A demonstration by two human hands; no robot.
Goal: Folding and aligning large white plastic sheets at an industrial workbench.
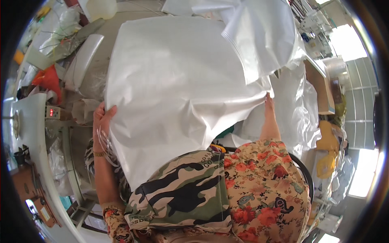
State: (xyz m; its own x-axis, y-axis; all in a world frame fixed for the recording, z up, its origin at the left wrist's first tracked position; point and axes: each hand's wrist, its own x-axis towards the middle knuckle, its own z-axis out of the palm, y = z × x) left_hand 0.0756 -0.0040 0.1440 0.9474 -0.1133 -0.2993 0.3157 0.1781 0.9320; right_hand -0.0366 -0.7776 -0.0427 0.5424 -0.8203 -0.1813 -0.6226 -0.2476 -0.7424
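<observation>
A large white woven sack sheet (174,85) is spread out in front of me and fills the middle of the view. My left hand (102,119) grips its left edge, thumb on top, with thin strings hanging by the wrist. My right hand (268,101) reaches forward and holds the sheet's right edge, its fingers partly hidden under the fabric. A second white sheet (263,36) overlaps the top right corner. Below the sheet are my camouflage apron (186,190) and floral sleeve (263,182).
A white machine (28,121) with a small red display (52,112) stands at the left. An orange bag (50,79) and clutter lie at the upper left. A cardboard box (322,89), loose clear plastic (302,117) and yellow cloth (328,150) sit at the right.
</observation>
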